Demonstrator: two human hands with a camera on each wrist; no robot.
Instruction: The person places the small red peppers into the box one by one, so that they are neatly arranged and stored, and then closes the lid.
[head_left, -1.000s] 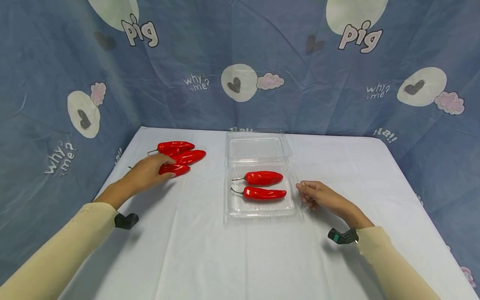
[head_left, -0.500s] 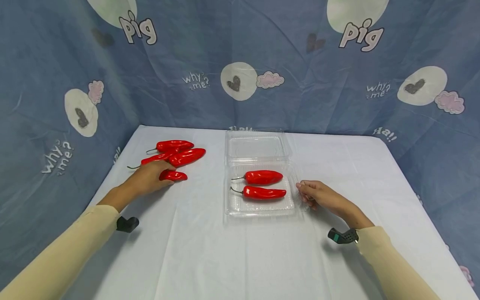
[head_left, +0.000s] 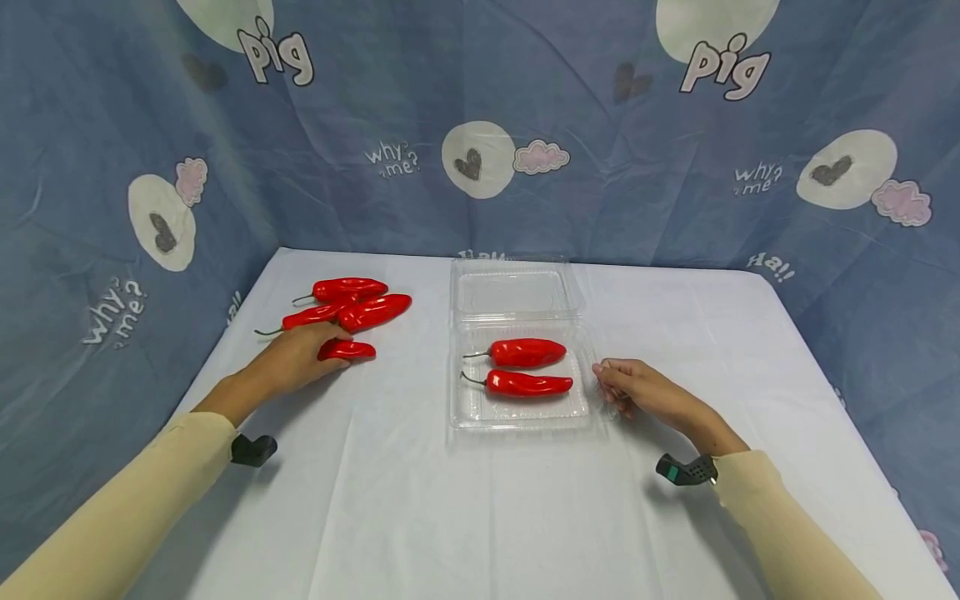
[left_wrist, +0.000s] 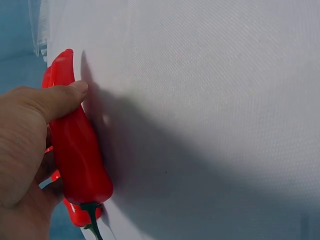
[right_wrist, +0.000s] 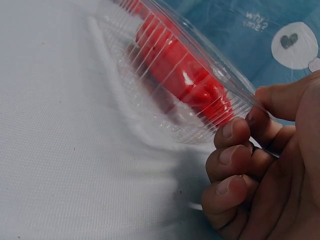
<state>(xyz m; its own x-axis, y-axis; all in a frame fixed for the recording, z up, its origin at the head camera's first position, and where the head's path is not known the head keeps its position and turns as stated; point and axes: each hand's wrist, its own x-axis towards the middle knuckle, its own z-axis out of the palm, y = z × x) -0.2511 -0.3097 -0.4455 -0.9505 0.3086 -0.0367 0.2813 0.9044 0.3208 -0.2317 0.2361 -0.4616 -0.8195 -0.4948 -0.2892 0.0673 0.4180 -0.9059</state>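
Bench: clear container holding 2 red peppers. Left of container, left hand grips 1 pepper; right hand pinches container's rim.

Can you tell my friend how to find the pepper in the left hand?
On the white table, look left of the clear box for four red peppers. Yours is the front pepper, nearest the viewer, the only one the left hand grips.
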